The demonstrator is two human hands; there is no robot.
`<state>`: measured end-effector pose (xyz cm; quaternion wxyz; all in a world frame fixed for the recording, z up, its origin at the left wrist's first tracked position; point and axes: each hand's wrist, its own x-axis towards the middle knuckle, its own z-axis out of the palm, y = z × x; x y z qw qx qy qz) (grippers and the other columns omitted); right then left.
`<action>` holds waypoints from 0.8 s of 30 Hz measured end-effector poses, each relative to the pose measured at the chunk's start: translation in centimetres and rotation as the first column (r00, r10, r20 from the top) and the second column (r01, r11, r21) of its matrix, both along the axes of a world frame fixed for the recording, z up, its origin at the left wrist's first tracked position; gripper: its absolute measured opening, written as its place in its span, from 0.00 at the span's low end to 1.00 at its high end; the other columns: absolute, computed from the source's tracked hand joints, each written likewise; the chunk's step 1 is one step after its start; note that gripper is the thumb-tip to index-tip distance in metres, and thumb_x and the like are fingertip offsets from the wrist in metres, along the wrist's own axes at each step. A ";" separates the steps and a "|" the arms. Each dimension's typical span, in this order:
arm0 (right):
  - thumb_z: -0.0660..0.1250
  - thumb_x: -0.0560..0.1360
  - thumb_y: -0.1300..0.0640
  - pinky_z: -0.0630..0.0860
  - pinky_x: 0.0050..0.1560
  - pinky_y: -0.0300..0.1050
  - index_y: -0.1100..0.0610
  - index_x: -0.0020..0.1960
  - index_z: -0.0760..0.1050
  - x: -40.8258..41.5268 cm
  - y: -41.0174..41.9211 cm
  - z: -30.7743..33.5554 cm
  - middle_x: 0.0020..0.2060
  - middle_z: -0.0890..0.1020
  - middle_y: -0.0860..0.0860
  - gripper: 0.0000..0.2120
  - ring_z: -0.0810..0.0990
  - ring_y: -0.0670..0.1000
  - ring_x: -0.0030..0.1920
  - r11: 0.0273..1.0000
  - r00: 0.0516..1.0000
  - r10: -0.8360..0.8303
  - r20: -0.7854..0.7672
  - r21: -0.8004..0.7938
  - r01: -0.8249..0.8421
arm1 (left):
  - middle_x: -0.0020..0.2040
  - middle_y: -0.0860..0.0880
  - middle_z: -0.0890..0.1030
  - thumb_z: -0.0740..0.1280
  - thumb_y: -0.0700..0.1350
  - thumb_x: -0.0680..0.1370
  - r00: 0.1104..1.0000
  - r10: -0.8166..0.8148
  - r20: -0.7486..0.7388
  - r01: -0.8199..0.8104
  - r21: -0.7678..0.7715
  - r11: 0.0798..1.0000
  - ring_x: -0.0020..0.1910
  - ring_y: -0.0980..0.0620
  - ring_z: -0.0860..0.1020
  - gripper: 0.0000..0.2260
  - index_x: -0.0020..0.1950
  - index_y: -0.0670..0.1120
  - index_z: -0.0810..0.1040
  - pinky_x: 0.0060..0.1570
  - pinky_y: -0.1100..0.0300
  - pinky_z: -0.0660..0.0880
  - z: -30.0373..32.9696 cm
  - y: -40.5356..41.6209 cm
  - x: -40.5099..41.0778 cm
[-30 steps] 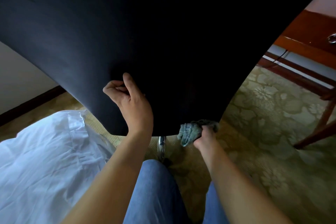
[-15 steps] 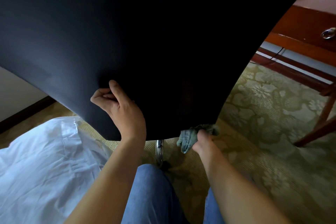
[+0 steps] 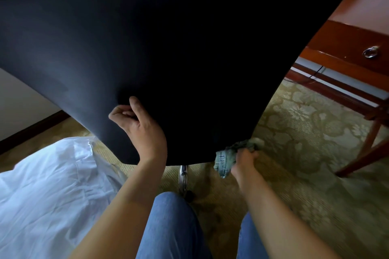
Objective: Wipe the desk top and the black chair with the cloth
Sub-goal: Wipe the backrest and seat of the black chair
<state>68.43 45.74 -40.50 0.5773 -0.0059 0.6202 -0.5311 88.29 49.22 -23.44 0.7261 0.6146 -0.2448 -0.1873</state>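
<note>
Right hand grips the cloth, fingers curled round the bunched grey-green fabric; cloth pressed against the lower right edge of the black chair, part of it hanging below that edge. Left hand rests against the chair back near its lower left edge; fingers curled in loosely, thumb raised against the black surface, nothing held.

The chair back fills most of the view and hides whatever lies beyond it. A chrome post shows under the bottom edge, between the two forearms. White sheet lies crumpled on the patterned carpet, lower left, near the left forearm. Wooden desk at right; its front edge carries a drawer with a metal ring pull. One desk leg slants down to the carpet, well apart from the cloth.

Both forearms reach forward from below. Blue jeans at bottom centre.
</note>
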 end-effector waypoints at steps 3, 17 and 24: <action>0.54 0.83 0.70 0.75 0.51 0.51 0.47 0.81 0.50 -1.9 1.2 5.0 0.63 0.71 0.56 0.32 0.78 0.52 0.49 0.981 0.999 0.014 -0.048 -0.191 -0.023 | 0.48 0.47 0.69 0.61 0.60 0.81 0.999 -0.040 -0.005 0.041 0.021 0.999 0.44 0.49 0.72 0.11 0.47 0.57 0.62 0.51 0.43 0.75 0.0 0.4 -0.5; 0.57 0.81 0.70 0.80 0.57 0.55 0.47 0.72 0.63 -4.4 3.7 23.2 0.61 0.78 0.54 0.25 0.80 0.54 0.59 0.839 0.914 0.095 -0.394 -0.463 -0.286 | 0.54 0.47 0.70 0.61 0.56 0.83 0.976 -0.214 -0.028 0.216 0.167 0.962 0.42 0.59 0.72 0.13 0.55 0.47 0.65 0.42 0.70 0.67 2.5 2.7 1.4; 0.60 0.80 0.67 0.80 0.56 0.55 0.47 0.68 0.67 -3.8 6.4 28.2 0.59 0.81 0.53 0.22 0.82 0.56 0.58 0.797 0.859 0.067 -0.508 -0.491 -0.353 | 0.62 0.46 0.69 0.61 0.59 0.81 0.954 -0.289 -0.078 0.299 0.284 0.911 0.51 0.42 0.78 0.14 0.55 0.50 0.65 0.58 0.40 0.77 4.8 3.5 4.9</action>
